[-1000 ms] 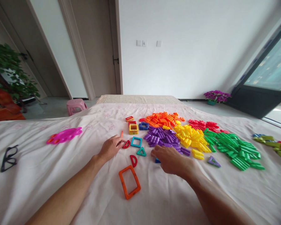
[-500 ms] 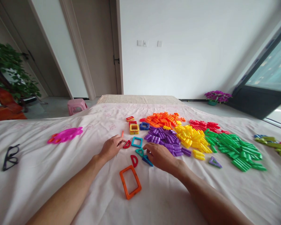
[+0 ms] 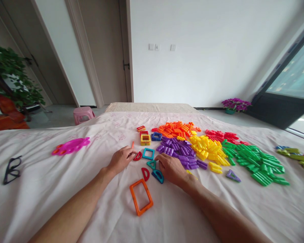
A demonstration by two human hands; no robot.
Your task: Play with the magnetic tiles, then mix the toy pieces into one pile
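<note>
My left hand [image 3: 121, 159] rests on the cloth with its index finger stretched out and touching a red half-round frame tile [image 3: 137, 156]. A thin orange piece [image 3: 132, 144] stands just beyond its fingers. My right hand [image 3: 171, 168] is bent down over the cloth, its fingers curled and their tips partly hidden; whether anything is in them I cannot see. Close to its thumb are a teal triangle tile [image 3: 151, 164] and a blue half-round tile [image 3: 158, 176]. Between the hands lie a light-blue square tile [image 3: 148, 154], a second red half-round tile [image 3: 145, 174] and a large orange rectangle tile [image 3: 141, 197].
Stacked yellow square tiles [image 3: 145, 140] and blue tiles [image 3: 156, 136] lie farther back. Heaps of purple [image 3: 177, 148], orange [image 3: 177, 129], yellow [image 3: 205, 146], red [image 3: 221, 135] and green pieces [image 3: 258, 162] spread rightward. Glasses [image 3: 12, 169] and a magenta tray [image 3: 73, 145] are left.
The blue tile by my right hand has turned from tilted to lying flatter, now showing its half-round shape. My right wrist has shifted slightly, uncovering a yellow piece. My left hand has stayed put.
</note>
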